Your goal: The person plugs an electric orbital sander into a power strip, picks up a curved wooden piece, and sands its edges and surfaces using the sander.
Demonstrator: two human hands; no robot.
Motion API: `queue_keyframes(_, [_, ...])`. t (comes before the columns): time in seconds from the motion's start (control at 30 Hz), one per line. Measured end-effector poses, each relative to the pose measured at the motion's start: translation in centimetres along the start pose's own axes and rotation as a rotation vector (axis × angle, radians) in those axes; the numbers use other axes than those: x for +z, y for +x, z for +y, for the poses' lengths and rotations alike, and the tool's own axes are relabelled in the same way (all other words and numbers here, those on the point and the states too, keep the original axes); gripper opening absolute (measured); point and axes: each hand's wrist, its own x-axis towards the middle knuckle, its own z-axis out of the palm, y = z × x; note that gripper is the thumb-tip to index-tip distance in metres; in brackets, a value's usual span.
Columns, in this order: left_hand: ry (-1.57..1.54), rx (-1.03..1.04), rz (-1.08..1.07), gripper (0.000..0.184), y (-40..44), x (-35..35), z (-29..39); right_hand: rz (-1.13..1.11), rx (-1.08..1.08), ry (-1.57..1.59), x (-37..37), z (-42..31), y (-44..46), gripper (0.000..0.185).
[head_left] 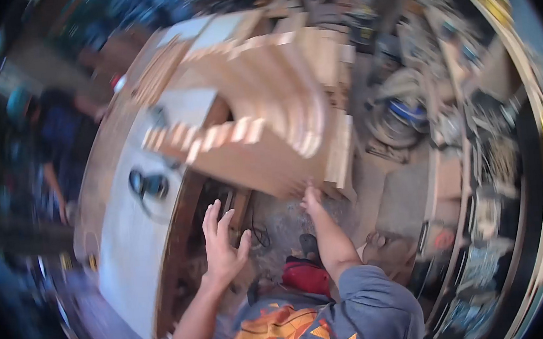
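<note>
A row of curved wooden pieces (251, 155) stands in front of me, set side by side, with pale edges on their bends and ends. My right hand (311, 198) is at the lower near corner of this row, its fingers drawn together on the wood; motion blur softens the grip. Lower and to the left, my left hand (225, 246) is raised in the air, fingers spread, holding nothing. A dark power tool (150, 183) with a cord rests on the white-topped workbench (130, 246) beyond that hand.
More wooden boards (341, 150) are stacked right of the curved pieces. A round machine with a blue part (402, 116) sits on the floor at right, near cluttered shelves (488, 215). Another person (56, 143) is at the bench's far left. A cable (261, 235) lies below.
</note>
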Motion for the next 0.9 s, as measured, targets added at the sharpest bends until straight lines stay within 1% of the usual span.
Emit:
queue_keyframes(0.03, [-0.007,-0.115,-0.032,0.061,-2.9,-0.3,-1.9,0.011,-0.002,0.002,-1.1,1.6,1.2,0.078])
queue_keyframes(0.07, [0.024,-0.209,-0.035,0.059,-6.4,-0.8,-3.4,0.002,-0.263,-0.1,-2.7,2.2,0.1,0.07])
queue_keyframes(0.1, [0.034,-0.336,-0.066,0.058,-10.2,-1.1,-4.9,-0.156,-0.155,-0.064,-5.5,2.9,0.4,0.063])
queue_keyframes(0.13, [0.035,-0.473,-0.088,0.057,-14.3,-1.4,-6.5,-0.243,-0.284,-0.145,-6.5,5.3,2.3,0.064])
queue_keyframes(0.17, [0.071,-0.612,-0.042,0.055,-19.0,-0.8,-8.3,-0.458,-0.068,-0.017,-8.7,7.2,3.3,0.067])
queue_keyframes(0.2, [0.096,-0.741,-0.01,0.054,-24.0,-0.1,-9.5,-0.46,-0.341,-0.543,-12.2,10.1,7.6,0.065])
queue_keyframes(0.27, [0.076,-1.043,0.139,0.053,-33.1,0.4,-10.2,-0.534,-0.8,-0.913,-16.5,12.9,5.4,0.054])
queue_keyframes(0.3, [0.021,-1.177,0.196,0.052,-37.1,1.5,-10.1,-0.592,-0.833,-0.967,-17.2,13.3,4.9,0.054])
queue_keyframes(0.33, [0.034,-1.364,0.303,0.051,-41.4,3.2,-10.3,-0.651,-0.713,-1.124,-17.5,13.4,4.7,0.051])
queue_keyframes(0.37, [0.031,-1.491,0.339,0.054,-44.8,3.2,-9.1,-0.684,-0.58,-1.267,-18.2,14.1,4.1,0.048])
queue_keyframes(0.43, [-0.043,-1.78,0.422,0.054,-53.0,6.5,-7.6,-0.698,-0.301,-1.528,-18.7,15.5,2.5,0.043])
queue_keyframes(0.5, [-0.038,-1.904,0.441,0.056,-60.9,11.4,-6.9,-0.659,-0.002,-1.755,-17.1,16.2,0.9,0.041])
queue_keyframes(0.53, [-0.068,-1.92,0.46,0.056,-62.7,11.3,-6.3,-0.631,-0.03,-1.677,-13.4,15.5,-3.2,0.04])
queue_keyframes(0.57, [-0.31,-1.985,0.495,0.056,-64.1,10.3,-5.1,-0.606,-0.059,-1.598,-9.7,14.7,-6.3,0.039])
queue_keyframes(0.6, [-0.542,-2.024,0.539,0.056,-65.5,8.9,-5.3,-0.585,-0.089,-1.519,-5.7,13.7,-10.7,0.038])
queue_keyframes(0.63, [-0.551,-2.02,0.568,0.056,-67.8,9.4,-6.4,-0.66,-0.351,-1.512,-2.5,15.7,-6.7,0.025])
queue_keyframes(0.67, [-0.542,-2.018,0.644,0.057,-69.3,10.4,-6.8,-0.705,-0.629,-1.509,0.4,17.8,-3.3,0.018])
queue_keyframes(0.7, [-0.53,-2.012,0.721,0.059,-71.0,11.2,-7.7,-0.709,-0.56,-1.511,4.3,17.6,-10.4,0.019])
queue_keyframes(0.73, [-0.541,-2.006,0.743,0.059,-72.1,10.8,-8.7,-0.711,-0.491,-1.514,8.4,17.2,-18.0,0.021])
queue_keyframes(0.77, [-0.568,-1.991,0.861,0.061,-72.8,10.1,-9.5,-0.776,-0.586,-1.476,11.1,17.6,-26.3,0.026])
queue_keyframes(0.8, [-0.59,-1.972,0.979,0.063,-73.5,9.5,-10.5,-0.843,-0.678,-1.432,13.6,18.7,-32.4,0.03])
queue_keyframes(0.83, [-0.589,-1.966,0.994,0.063,-74.0,8.4,-11.9,-0.919,-0.749,-1.463,16.2,19.8,-35.0,0.034])
queue_keyframes(0.87, [-0.576,-1.946,1.053,0.066,-74.5,7.1,-13.3,-0.995,-0.816,-1.49,18.5,21.0,-37.3,0.037])
queue_keyframes(0.9, [-0.563,-1.929,1.108,0.069,-75.2,6.1,-14.3,-1.0,-0.82,-1.488,20.2,22.4,-40.2,0.037])
